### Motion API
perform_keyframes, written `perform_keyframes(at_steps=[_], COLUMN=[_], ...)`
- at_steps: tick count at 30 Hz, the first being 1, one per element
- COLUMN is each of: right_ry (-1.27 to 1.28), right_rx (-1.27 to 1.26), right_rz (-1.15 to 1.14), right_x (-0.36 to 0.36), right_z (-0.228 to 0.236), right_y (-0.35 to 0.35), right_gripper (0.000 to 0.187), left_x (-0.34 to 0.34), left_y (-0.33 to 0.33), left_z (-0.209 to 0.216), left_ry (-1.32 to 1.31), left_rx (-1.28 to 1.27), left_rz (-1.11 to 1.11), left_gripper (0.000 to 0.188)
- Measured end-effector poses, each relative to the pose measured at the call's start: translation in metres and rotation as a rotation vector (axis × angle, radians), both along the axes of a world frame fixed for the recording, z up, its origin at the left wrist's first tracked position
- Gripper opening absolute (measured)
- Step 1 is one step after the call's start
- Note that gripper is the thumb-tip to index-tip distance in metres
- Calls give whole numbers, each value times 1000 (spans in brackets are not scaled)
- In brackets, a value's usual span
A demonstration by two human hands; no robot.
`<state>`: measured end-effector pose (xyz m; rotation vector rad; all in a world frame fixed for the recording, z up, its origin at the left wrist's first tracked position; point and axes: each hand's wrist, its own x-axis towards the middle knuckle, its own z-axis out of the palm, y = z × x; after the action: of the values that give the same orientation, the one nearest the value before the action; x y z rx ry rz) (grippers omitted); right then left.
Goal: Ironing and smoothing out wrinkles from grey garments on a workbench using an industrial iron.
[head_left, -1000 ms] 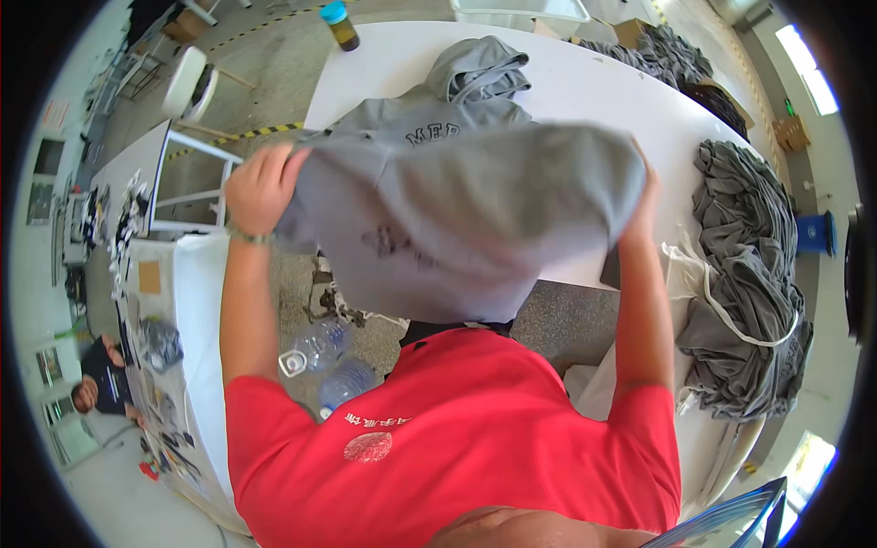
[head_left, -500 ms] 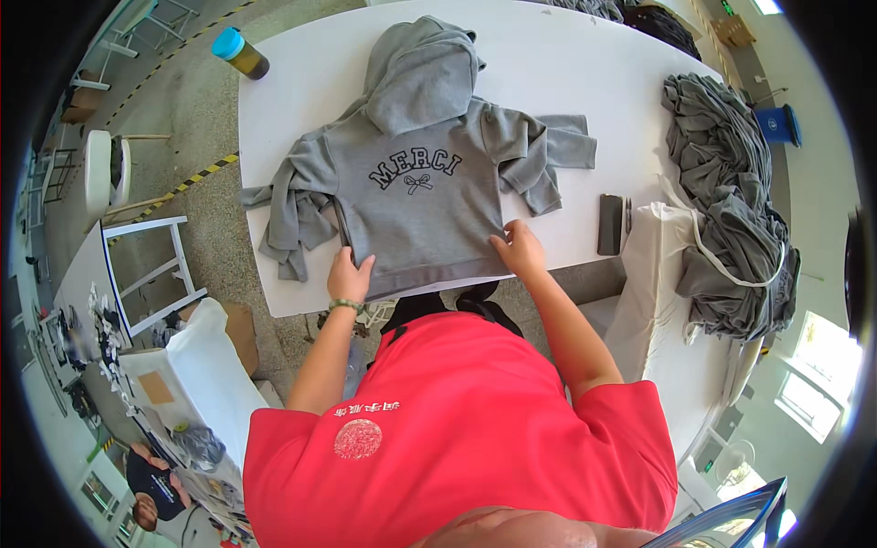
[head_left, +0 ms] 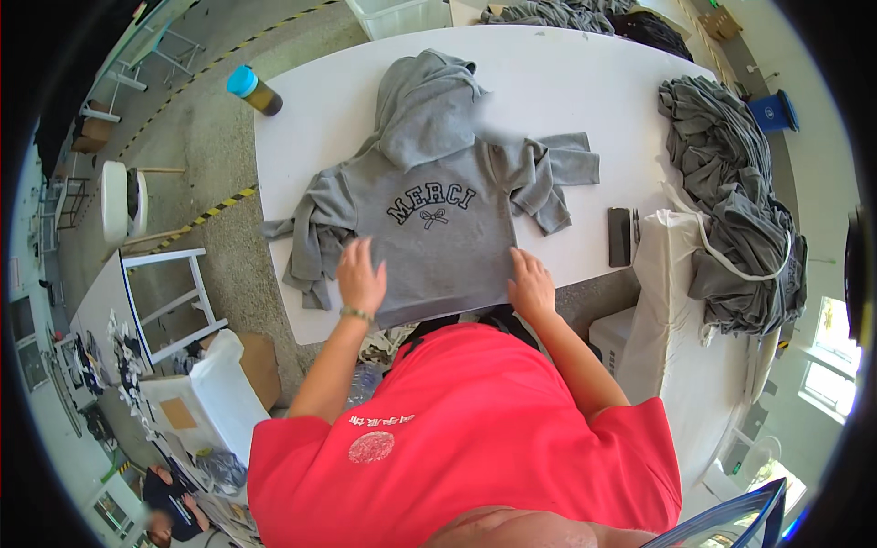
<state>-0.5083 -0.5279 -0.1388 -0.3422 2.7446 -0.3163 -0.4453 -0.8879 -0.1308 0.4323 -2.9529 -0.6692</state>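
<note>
A: Where's the grey hooded sweatshirt [head_left: 443, 251]?
B: Laid out on the white table [head_left: 566, 87] — left hand [head_left: 363, 279] at its left edge, fingers spread.
A: Right hand [head_left: 532, 285]?
B: By the lower right edge — whether it's pinching, I can't say.

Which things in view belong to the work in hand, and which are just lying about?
In use:
- grey hoodie, laid out on the table
- left hand and right hand, at its lower sides
- white table, beneath it

Lying about:
- blue-capped bottle
- dark flat object
- grey garment heap, though perhaps related
</note>
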Motion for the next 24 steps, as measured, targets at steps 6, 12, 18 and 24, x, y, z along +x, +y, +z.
perform_keyframes(at_steps=[6, 12, 18, 24], right_ry=[12, -73, -67, -89], right_rx=[90, 31, -40, -5], right_rz=[255, 190, 195, 155], right_x=[40, 46, 44, 44], right_z=[-10, -11, 0, -9], right_y=[-21, -14, -26, -15], right_gripper=[74, 83, 74, 78], left_x=[-227, -342, -350, -298], left_y=[49, 9, -151, -16], left_z=[23, -1, -14, 4], left_ry=[414, -30, 371, 561], left_rx=[-385, 68, 478, -74], left_rz=[-488, -580, 397, -521], left_gripper=[57, 22, 22, 58])
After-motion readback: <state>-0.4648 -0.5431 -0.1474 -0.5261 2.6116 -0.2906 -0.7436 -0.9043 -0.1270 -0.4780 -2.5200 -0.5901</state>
